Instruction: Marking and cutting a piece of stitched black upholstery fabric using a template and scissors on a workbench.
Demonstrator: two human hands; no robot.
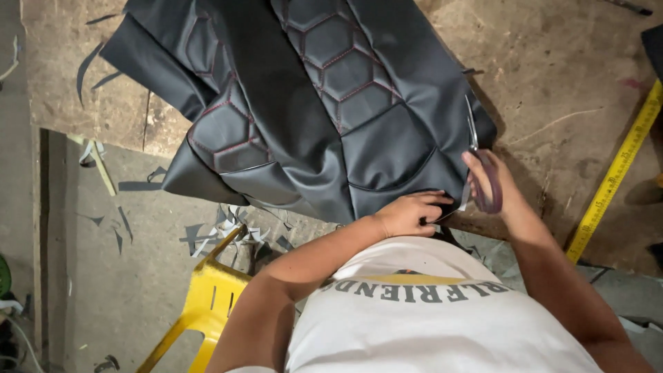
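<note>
One large black seat cover [304,103], quilted with red hexagon stitching, lies spread across the wooden table [552,83], its lower edge at the table's near rim. Trimming appears well advanced: many cut scraps [228,231] litter the floor, and only the lower right corner looks to be in work. Open table remains to the right, bounded by a yellow measuring tape [618,169]. A yellow plastic chair [207,304] stands below left. The left hand [411,214] pinches the cover's hem. The right hand [497,190] grips scissors [476,159], blades at the cover's right edge.
</note>
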